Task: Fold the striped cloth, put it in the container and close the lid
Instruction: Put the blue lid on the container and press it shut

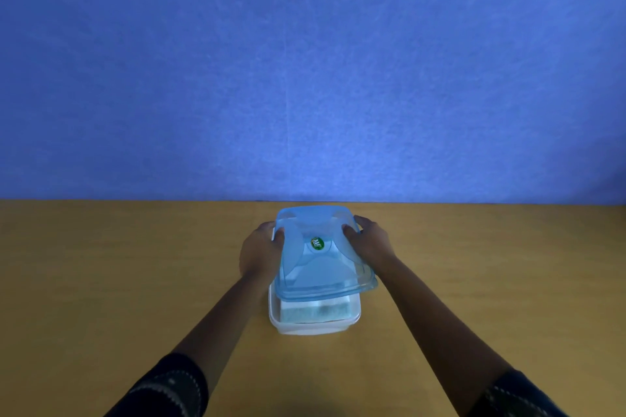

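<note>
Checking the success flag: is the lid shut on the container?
Not shut. The blue lid sits raised and askew, leaving the container open at its near end, cloth visible.

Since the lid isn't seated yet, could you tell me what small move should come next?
Probably lower the lid's near edge onto the container. Both hands, left and right, hold it tilted, with the cloth already inside and showing beneath.
</note>
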`<action>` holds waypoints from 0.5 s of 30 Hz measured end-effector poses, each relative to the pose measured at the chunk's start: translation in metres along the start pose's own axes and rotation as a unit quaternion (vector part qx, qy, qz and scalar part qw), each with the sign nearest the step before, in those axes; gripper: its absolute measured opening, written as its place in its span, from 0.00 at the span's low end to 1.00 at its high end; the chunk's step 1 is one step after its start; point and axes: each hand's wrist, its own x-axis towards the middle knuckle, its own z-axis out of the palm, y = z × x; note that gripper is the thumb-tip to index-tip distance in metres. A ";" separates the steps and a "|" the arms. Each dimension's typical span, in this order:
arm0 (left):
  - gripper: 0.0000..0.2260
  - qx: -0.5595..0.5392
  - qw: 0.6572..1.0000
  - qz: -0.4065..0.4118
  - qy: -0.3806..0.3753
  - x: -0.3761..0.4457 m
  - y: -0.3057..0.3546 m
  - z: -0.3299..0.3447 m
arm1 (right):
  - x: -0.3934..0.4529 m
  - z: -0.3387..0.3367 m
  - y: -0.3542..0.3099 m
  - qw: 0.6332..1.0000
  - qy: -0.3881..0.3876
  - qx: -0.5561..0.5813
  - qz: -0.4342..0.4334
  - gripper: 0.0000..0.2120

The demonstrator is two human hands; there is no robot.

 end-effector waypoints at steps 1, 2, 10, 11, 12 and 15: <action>0.17 0.007 1.000 0.000 -0.007 0.002 -0.001 0.000 | 0.001 0.001 -0.001 1.000 -0.003 -0.010 0.000 0.21; 0.17 0.012 1.000 -0.003 -0.014 0.004 -0.002 0.000 | 0.002 0.001 -0.003 1.000 -0.007 -0.020 0.002 0.21; 0.17 0.020 0.999 -0.033 -0.027 0.006 -0.010 0.002 | 0.009 0.007 -0.002 0.998 -0.040 -0.051 0.015 0.20; 0.18 0.021 0.999 -0.035 -0.029 0.006 -0.010 0.002 | 0.009 0.008 -0.002 0.998 -0.040 -0.051 0.017 0.20; 0.18 0.021 0.999 -0.036 -0.032 0.006 -0.011 0.002 | 0.009 0.009 -0.001 0.998 -0.039 -0.050 0.020 0.21; 0.18 0.019 0.998 -0.043 -0.035 0.005 -0.011 0.003 | 0.009 0.011 0.001 0.998 -0.036 -0.051 0.021 0.21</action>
